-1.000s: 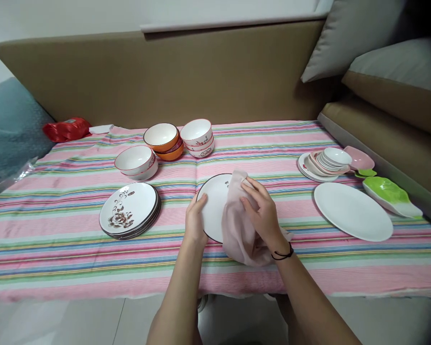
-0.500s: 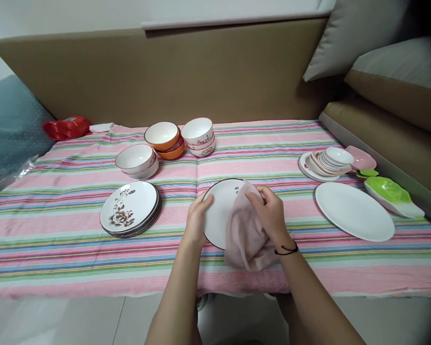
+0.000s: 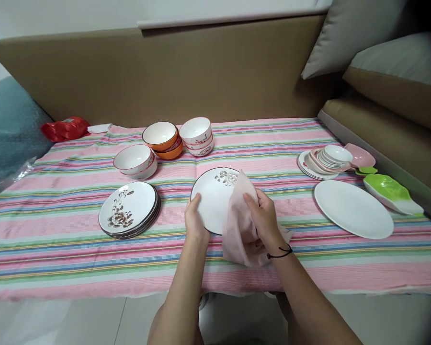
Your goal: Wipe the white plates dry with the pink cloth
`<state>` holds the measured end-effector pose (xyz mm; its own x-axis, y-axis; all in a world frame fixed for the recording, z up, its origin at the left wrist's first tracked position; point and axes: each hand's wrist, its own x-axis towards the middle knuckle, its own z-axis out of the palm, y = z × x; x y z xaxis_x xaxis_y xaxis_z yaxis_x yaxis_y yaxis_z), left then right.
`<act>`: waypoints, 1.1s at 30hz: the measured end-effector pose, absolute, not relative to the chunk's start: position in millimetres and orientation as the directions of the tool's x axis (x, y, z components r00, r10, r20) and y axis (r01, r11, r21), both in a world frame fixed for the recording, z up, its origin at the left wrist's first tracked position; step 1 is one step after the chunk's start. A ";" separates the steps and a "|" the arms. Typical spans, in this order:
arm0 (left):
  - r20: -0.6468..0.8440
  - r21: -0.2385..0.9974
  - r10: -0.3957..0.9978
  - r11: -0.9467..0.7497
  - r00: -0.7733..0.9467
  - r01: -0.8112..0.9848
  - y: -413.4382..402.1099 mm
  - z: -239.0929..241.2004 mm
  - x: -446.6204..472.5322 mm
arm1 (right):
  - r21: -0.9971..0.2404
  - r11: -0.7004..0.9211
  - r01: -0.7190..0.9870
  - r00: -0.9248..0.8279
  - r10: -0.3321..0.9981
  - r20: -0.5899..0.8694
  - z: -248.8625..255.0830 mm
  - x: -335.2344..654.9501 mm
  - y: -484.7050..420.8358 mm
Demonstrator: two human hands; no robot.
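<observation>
My left hand (image 3: 197,218) grips the left rim of a white dark-edged plate (image 3: 211,201), thumb on its face. A brown flower print shows near the plate's far edge. My right hand (image 3: 264,215) pinches a dusty-pink cloth (image 3: 239,230) over the plate's right side, which the cloth hides. The cloth's loose end drapes down in front. Left of my hands lies a stack of matching flowered plates (image 3: 129,206).
Behind are stacked red-rimmed bowls (image 3: 134,160), orange bowls (image 3: 161,136) and white patterned bowls (image 3: 196,134). At right are an oval white platter (image 3: 354,208), small stacked dishes (image 3: 335,155) and a green leaf-shaped dish (image 3: 391,191). A striped cloth (image 3: 75,249) covers the surface.
The plate has turned in my hands, so more of its flower print shows at the far edge. It also sits slightly farther left and away, and the cloth has shifted with my right hand.
</observation>
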<state>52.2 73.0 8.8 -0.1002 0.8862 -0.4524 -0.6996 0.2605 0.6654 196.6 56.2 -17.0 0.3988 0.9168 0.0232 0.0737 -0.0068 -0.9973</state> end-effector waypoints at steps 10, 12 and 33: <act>-0.328 0.835 0.910 0.405 0.254 -0.372 67.8 16.1 43.1 | -0.958 0.142 0.250 0.254 0.945 0.206 -18.3 221.0 62.3; -0.304 0.844 0.910 0.395 0.283 -0.364 66.2 17.0 44.1 | -0.947 0.154 0.281 0.238 0.945 0.224 -17.5 219.0 61.4; -0.394 0.753 0.905 0.417 0.159 -0.509 76.4 18.2 30.0 | -0.961 0.023 0.275 0.314 0.943 0.113 -8.8 211.7 61.0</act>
